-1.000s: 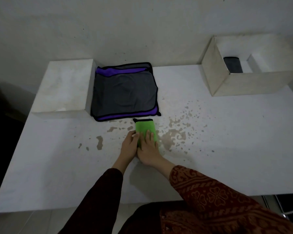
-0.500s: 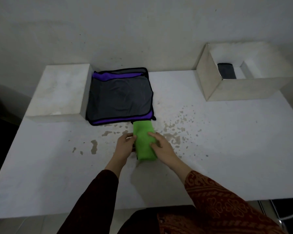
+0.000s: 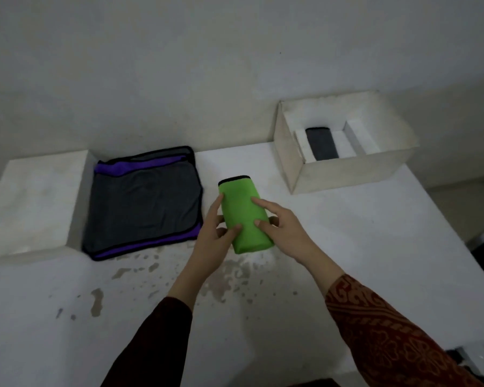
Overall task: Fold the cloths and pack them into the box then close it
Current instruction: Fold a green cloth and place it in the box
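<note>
Holding a folded green cloth between both hands, clear of the white table, short black-trimmed end pointing away. Left hand cups its left edge, thumb over the top face, fingers under. Right hand against the right side: index and another fingertip on top, thumb tucked near the lower edge, remaining fingers spread. Grey cloth with purple and black borders lies flat on the table, left of the hands, touching a white block. Open white box stands at the far right, well apart from the green cloth. Inside it, one dark folded cloth between white inserts. Brownish stains speckle the tabletop under the forearms.
</note>
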Tool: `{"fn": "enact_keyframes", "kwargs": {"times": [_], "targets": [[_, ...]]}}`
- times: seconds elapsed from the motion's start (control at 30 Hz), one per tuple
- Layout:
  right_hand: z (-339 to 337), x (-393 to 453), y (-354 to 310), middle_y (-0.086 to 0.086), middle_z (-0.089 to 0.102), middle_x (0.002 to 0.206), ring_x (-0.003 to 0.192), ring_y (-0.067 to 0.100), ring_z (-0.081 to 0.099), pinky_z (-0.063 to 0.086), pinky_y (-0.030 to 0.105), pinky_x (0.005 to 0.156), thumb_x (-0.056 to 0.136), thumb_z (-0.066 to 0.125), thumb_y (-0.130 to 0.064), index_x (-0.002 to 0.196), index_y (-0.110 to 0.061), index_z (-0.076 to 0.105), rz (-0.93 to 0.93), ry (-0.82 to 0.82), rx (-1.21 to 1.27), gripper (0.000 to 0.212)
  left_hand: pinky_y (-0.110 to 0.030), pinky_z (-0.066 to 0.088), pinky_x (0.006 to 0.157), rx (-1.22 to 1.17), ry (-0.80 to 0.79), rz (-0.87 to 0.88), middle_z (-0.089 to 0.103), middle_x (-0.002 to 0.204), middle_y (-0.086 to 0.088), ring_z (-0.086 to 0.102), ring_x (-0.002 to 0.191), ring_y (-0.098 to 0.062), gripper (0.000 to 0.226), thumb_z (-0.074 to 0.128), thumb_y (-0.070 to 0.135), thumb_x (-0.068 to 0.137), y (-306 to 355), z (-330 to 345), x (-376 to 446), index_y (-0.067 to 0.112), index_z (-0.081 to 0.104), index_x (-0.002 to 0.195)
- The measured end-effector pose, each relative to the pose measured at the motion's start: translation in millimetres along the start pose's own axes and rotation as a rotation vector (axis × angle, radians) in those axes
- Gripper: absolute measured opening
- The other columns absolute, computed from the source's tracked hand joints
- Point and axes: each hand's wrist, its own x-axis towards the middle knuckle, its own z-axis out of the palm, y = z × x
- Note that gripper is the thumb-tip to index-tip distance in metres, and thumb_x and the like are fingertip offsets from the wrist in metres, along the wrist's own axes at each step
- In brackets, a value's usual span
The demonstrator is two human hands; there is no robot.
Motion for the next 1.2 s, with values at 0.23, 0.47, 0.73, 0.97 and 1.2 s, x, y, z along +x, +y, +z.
{"fn": "enact_keyframes", "kwargs": {"times": [0.23, 0.47, 0.73, 0.97, 1.2], "targets": [[-103, 37, -22, 0.004, 0.051, 0.136, 0.116, 0.024, 0.056, 0.053, 0.043, 0.094, 0.090, 0.059, -0.010, 0.132, -0.026, 0.051, -0.048, -0.012, 0.055, 0.046, -0.036, 0.057, 0.080, 0.043, 0.006, 0.049, 0.057, 0.122, -0.010, 0.067, 0.089, -0.025, 0.071, 0.060, 0.011, 0.088, 62, 72, 58, 0.031, 0.022, 0.145], [-206, 87, -33, 0.006, 0.055, 0.132, 0.113, 0.023, 0.058, 0.053, 0.042, 0.094, 0.086, 0.062, -0.005, 0.121, -0.029, 0.057, -0.111, 0.012, -0.002, 0.043, -0.045, 0.054, 0.088, 0.099, -0.079, 0.078, 0.054, 0.128, -0.010, 0.063, 0.101, -0.032, 0.079, 0.060, 0.004, 0.087, 116, 143, 126, 0.029, 0.015, 0.147], [-301, 156, -12, 0.003, 0.040, 0.147, 0.111, 0.018, 0.052, 0.045, 0.023, 0.084, 0.082, 0.063, -0.001, 0.136, -0.019, 0.048, 0.037, 0.021, -0.385, 0.059, -0.043, 0.046, 0.099, 0.252, -0.225, -0.031, 0.042, 0.141, -0.011, 0.052, 0.120, -0.028, 0.084, 0.057, 0.000, 0.086, 120, 234, 230, 0.016, 0.004, 0.149], [-322, 208, 27, 0.010, 0.030, 0.152, 0.134, 0.029, 0.037, 0.030, 0.024, 0.103, 0.086, 0.057, -0.006, 0.144, -0.013, 0.033, 0.149, -0.078, -0.818, 0.062, -0.033, 0.042, 0.094, 0.427, -0.313, 0.003, 0.050, 0.136, -0.018, 0.051, 0.122, -0.032, 0.077, 0.052, 0.027, 0.072, 102, 278, 278, 0.009, 0.027, 0.143], [-319, 235, 61, 0.022, 0.035, 0.141, 0.123, 0.036, 0.044, 0.039, 0.035, 0.099, 0.089, 0.054, -0.008, 0.135, -0.002, 0.042, 0.205, -0.148, -1.017, 0.048, -0.046, 0.029, 0.105, 1.035, -0.321, 0.134, 0.048, 0.132, -0.019, 0.036, 0.125, -0.036, 0.075, 0.052, 0.029, 0.085, 68, 292, 306, 0.007, 0.015, 0.147]]}}
